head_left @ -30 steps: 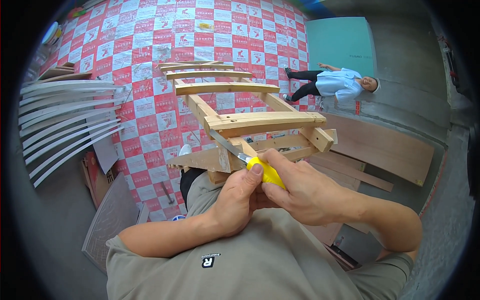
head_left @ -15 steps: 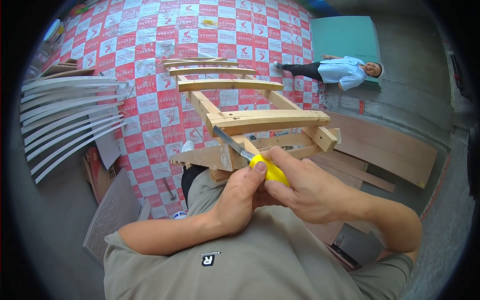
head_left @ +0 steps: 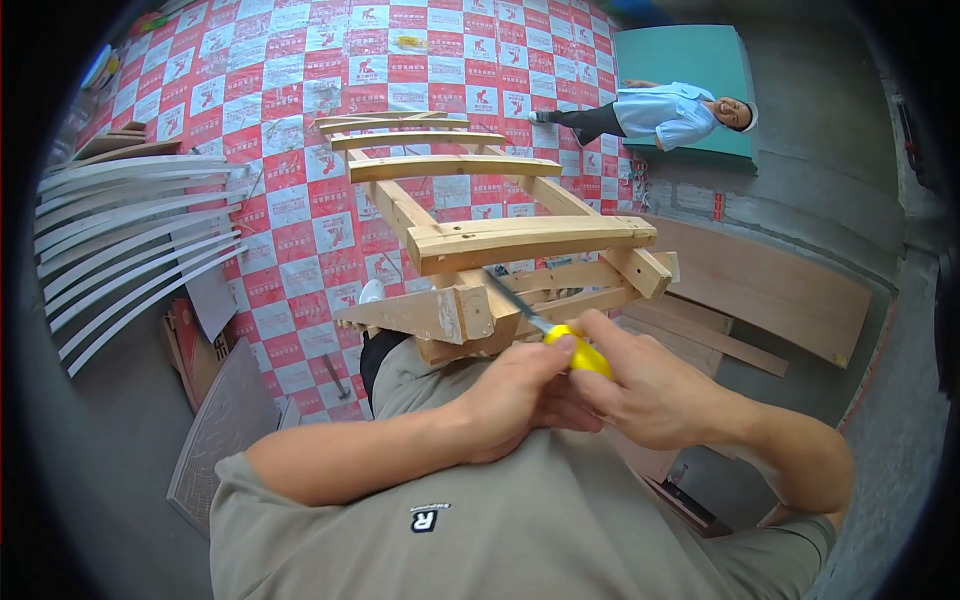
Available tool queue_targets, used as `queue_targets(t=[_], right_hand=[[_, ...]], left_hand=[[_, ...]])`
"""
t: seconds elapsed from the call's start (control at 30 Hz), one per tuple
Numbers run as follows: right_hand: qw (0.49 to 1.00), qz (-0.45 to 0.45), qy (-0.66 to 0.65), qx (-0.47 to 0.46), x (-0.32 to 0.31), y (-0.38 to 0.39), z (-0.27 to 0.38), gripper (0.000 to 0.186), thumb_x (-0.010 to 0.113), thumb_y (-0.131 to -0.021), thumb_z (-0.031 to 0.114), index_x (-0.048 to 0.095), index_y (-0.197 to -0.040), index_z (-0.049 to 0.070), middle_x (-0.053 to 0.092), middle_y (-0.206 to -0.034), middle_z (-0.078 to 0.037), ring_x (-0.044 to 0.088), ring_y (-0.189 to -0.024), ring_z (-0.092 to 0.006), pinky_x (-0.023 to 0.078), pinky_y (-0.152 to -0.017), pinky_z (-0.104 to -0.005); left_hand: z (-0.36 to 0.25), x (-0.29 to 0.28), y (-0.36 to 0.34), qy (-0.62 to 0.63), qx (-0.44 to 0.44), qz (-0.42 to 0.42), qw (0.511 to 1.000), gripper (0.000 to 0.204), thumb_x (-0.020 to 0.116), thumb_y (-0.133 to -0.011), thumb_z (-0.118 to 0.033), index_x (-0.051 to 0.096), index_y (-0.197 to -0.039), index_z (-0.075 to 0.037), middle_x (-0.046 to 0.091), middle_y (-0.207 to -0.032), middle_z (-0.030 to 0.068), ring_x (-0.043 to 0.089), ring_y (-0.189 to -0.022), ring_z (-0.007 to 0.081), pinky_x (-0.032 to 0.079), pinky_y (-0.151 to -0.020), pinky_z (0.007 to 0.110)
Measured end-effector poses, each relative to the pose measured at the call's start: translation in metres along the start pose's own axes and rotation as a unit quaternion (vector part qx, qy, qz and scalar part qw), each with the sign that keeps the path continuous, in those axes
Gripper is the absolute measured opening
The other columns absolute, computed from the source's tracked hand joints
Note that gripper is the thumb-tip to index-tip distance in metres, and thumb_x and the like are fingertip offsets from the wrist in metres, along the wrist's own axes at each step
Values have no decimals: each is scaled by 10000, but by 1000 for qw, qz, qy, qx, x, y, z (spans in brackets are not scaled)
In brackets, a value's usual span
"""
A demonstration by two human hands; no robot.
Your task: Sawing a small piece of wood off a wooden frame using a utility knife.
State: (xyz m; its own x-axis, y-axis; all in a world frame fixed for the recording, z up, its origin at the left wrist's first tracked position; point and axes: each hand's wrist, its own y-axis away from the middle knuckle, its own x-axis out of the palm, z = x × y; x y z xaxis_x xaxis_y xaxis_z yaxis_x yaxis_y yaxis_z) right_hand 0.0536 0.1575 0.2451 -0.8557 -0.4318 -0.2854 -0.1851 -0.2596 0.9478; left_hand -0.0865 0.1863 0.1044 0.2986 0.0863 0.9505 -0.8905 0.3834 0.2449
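Observation:
A chisel (head_left: 590, 361) with a yellow handle and a long, narrow metal blade is held in front of my torso. My right hand (head_left: 655, 385) wraps round the handle. My left hand (head_left: 515, 395) is closed at the handle's front end, its thumb against the yellow; its fingers are partly hidden. The blade points away and to the left, beside the near end of a ladder-like wooden frame (head_left: 530, 243). Whether the tip touches wood I cannot tell. A tapered, stained wooden piece (head_left: 410, 315) with a block at its right end lies just left of the blade.
Curved white strips (head_left: 140, 225) lie at the left, near a textured panel (head_left: 225, 430). Brown boards (head_left: 760, 290) lie at the right. Farther off, a person (head_left: 670, 118) in light blue stands by green sheets (head_left: 690, 60). Red and white sheeting (head_left: 290, 150) covers the floor.
Both hands have shifted right with the chisel. Its blade has come away from the frame's near rung and now shows below it. The person in the background has moved slightly.

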Motion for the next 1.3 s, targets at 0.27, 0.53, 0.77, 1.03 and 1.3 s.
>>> queue_targets(t=[0.27,0.53,0.77,1.03,1.3], right_hand=[[992,-63,-53,-100,-3,5,29,397,564,-980,190,383,-1284,8,642,-942,-345,615,-909,-543,474,-773,-550],[972,-1,-210,-105,3,-23,2,250,481,-1003,179,439,-1176,4,646,-926,-202,666,-735,-345,531,-666,-422],[847,127,-516,6,17,-32,-2,185,417,-1051,224,462,-1180,99,601,-723,-79,621,-521,-196,552,-484,-352],[835,182,-516,56,20,-37,0,272,416,-1042,198,379,-1298,115,621,-733,-119,666,-523,-255,569,-454,-362],[823,198,-528,68,16,-38,-1,213,408,-1038,189,422,-1231,100,612,-703,-101,658,-511,-241,561,-429,-357]], left_hand=[[-9,16,14,-131,244,-15,961,545,409,-1073,-488,521,-1224,24,630,-1111,101,653,-1004,161,556,-914,326],[-4,6,17,-150,248,-79,954,488,465,-1058,-480,440,-1313,-64,620,-1097,95,658,-971,177,540,-907,336],[5,3,13,-18,182,-39,982,387,406,-1073,-462,464,-1213,-106,629,-886,87,675,-692,218,587,-587,347],[5,6,15,43,200,-80,976,533,370,-1084,-453,421,-1426,-48,594,-1205,114,634,-982,189,562,-822,364],[7,13,11,33,235,-136,962,514,404,-1086,-405,443,-1388,9,592,-1192,124,614,-1032,175,536,-868,328]])
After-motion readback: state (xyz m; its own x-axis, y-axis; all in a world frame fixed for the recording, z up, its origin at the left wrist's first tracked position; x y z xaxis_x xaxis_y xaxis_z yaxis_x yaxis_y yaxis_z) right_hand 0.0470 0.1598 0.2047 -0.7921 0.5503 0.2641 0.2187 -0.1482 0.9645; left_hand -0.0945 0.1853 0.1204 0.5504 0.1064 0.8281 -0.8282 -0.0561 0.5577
